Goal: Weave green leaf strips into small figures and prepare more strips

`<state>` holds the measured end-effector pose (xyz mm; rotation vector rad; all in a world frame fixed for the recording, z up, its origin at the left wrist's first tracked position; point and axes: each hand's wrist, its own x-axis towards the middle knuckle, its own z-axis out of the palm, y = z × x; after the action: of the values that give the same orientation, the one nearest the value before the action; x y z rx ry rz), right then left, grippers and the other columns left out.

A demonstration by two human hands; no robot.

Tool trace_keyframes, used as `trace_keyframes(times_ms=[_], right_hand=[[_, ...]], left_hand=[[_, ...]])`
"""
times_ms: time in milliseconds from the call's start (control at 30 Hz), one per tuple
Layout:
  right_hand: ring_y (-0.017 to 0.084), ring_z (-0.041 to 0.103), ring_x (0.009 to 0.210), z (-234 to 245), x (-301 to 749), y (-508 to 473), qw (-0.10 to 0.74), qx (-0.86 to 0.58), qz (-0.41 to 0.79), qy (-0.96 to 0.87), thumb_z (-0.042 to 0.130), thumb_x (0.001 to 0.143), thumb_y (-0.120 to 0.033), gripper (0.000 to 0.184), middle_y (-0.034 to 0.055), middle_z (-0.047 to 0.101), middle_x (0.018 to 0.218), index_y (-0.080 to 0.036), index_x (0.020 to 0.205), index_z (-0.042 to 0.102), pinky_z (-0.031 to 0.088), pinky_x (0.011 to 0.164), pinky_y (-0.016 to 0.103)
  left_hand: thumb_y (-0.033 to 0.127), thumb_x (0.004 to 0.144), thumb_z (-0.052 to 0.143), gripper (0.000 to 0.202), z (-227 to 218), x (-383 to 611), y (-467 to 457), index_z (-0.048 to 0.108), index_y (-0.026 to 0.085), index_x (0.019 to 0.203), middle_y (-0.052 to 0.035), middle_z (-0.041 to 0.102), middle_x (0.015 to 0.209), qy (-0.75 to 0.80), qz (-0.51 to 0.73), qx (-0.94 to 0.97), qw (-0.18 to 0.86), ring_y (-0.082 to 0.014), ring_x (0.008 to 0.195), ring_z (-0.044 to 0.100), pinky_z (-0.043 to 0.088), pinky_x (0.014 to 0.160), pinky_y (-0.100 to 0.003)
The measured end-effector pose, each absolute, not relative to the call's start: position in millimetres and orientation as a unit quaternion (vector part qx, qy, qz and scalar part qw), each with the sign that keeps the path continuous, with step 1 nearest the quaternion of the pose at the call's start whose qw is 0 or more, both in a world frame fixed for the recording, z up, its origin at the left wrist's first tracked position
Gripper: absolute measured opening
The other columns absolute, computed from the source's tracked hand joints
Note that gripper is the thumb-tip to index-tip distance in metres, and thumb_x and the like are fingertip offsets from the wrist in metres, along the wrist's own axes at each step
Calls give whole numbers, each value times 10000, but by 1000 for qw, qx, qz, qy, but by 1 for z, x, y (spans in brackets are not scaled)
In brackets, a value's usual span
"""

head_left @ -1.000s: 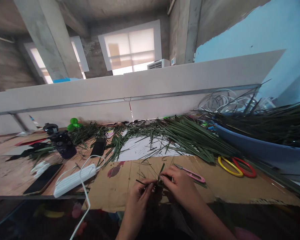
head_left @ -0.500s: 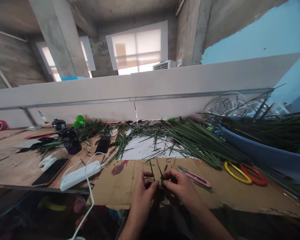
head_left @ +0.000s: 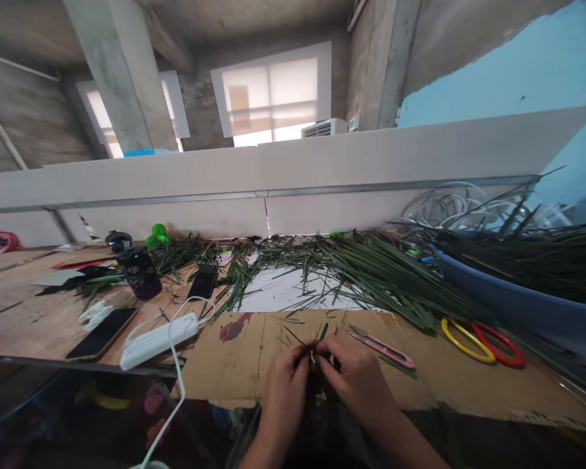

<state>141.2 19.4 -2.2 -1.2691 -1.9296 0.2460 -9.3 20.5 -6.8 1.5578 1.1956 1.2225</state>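
The person's 2 hands met above the near edge of a cardboard sheet (head_left: 244,384), fingertips almost touching. The left hand (head_left: 286,378) pinched a thin leaf strip (head_left: 294,335) between thumb and fingers, and its free end slanted up and to the left over the cardboard. The right hand (head_left: 354,371) had its fingertips drawn in at the same spot; whether they gripped anything could not be told, since the space between the hands was dark.

Just beyond the right hand lay pink-handled snips (head_left: 393,355), and farther right scissors (head_left: 491,355) with 1 yellow and 1 red handle. A bundle of long green leaves (head_left: 385,273) spread behind the cardboard, partly over a white sheet (head_left: 264,296) strewn with clippings. A blue tub (head_left: 512,283) heaped with more leaves stood at the right. To the left, on the wooden table (head_left: 14,329), were a white power strip (head_left: 159,342), 2 dark phones (head_left: 102,333) and a dark bottle (head_left: 141,275).
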Motion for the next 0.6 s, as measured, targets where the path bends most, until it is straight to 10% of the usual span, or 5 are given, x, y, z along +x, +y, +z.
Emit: trace_keyframes(times_ms=[300, 433, 600], right_hand=[[187, 587, 679, 6, 143, 21, 466, -498, 245, -689, 626, 827, -265, 55, 10, 652, 732, -214, 807, 631, 405, 636, 288], [192, 578, 704, 7, 145, 30, 512, -466, 376, -616, 663, 805, -388, 306, 7, 625, 759, -183, 1033, 674, 439, 638, 291], [222, 590, 820, 3, 145, 36, 537, -420, 414, -603, 708, 767, -347, 164, 33, 651, 810, -187, 801, 703, 442, 754, 321]], left_hand=[[419, 910, 537, 363, -4, -7, 21, 752, 166, 764, -68, 717, 762, 477, 486, 611, 404, -235, 775, 637, 482, 754, -294], [489, 865, 610, 383, -7, -8, 24, 718, 171, 681, -48, 670, 685, 465, 497, 596, 425, -225, 736, 597, 468, 701, -279], [555, 826, 643, 430, -8, -10, 24, 725, 145, 724, -27, 649, 672, 434, 484, 575, 497, -190, 690, 566, 444, 652, -260]])
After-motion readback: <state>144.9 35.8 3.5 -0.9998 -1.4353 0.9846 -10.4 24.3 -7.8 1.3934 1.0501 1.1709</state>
